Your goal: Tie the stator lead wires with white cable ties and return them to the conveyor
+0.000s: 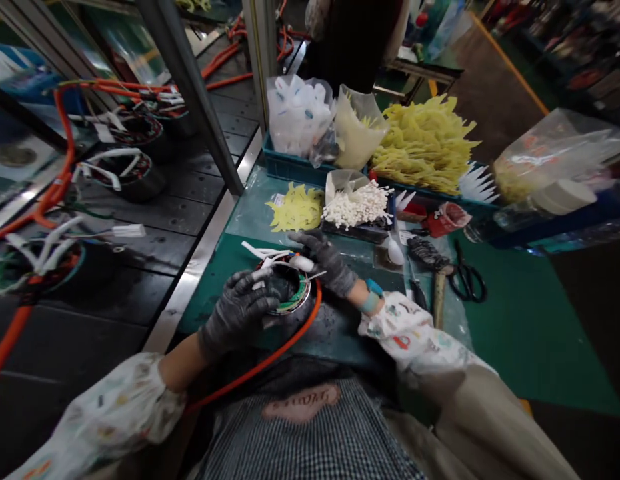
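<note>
A round motor stator (pixel 296 303) with a green inner edge and white-sleeved leads (pixel 263 252) lies on the green work surface in front of me. My left hand (pixel 240 307), in a dark grey glove, grips its left side, fingers curled over the rim beside a white piece. My right hand (pixel 327 261), gloved alike, is at the stator's upper right, close to a white sleeve (pixel 303 263). Its fingers stretch out to the left; whether they touch a lead I cannot tell. An orange hose (pixel 290 343) curves around the stator's right side.
Behind the stator are yellow strips (pixel 297 208), white sticks (pixel 360 203) and a teal bin (pixel 290 160) with bags. Black scissors (pixel 467 280) and a wooden-handled tool (pixel 439 300) lie at right. Several wired stators (pixel 127 177) stand on the left conveyor, beside a metal post (pixel 195 93).
</note>
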Demonstrator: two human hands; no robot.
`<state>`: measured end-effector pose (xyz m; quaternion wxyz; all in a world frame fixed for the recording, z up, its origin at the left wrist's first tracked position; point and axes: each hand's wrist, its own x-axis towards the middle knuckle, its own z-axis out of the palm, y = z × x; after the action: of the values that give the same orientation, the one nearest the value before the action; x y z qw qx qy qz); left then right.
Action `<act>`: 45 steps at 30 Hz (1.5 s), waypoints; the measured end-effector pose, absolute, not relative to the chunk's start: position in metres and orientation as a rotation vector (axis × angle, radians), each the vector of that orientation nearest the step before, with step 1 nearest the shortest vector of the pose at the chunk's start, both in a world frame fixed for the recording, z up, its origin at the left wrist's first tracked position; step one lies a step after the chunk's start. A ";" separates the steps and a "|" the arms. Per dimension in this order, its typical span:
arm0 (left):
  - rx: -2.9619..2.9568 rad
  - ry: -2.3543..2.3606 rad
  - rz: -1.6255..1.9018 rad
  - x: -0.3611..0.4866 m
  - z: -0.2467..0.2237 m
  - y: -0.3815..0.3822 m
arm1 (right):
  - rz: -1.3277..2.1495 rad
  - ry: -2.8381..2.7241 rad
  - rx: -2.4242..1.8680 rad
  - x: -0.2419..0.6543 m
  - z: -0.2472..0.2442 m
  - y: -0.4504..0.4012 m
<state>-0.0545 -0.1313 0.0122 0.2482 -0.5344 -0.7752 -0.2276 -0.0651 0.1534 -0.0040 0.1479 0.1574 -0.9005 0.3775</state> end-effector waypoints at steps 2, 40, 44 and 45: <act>-1.372 -2.160 -0.672 -0.053 0.004 -0.129 | 0.948 -2.511 0.320 -0.047 0.001 0.168; -1.218 -2.114 -0.646 -0.046 -0.021 -0.108 | 1.676 -1.794 0.101 0.066 0.050 0.108; -1.210 -2.165 -0.618 -0.044 -0.021 -0.109 | 1.693 -1.871 0.060 0.084 0.045 0.108; -1.212 -2.196 -0.613 -0.043 -0.022 -0.110 | 1.695 -1.888 0.028 0.089 0.043 0.106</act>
<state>-0.0428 -0.1099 -0.0215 0.2759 -0.4513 -0.8174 -0.2282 0.0890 0.1063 0.0434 0.2976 0.0105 -0.7103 0.6378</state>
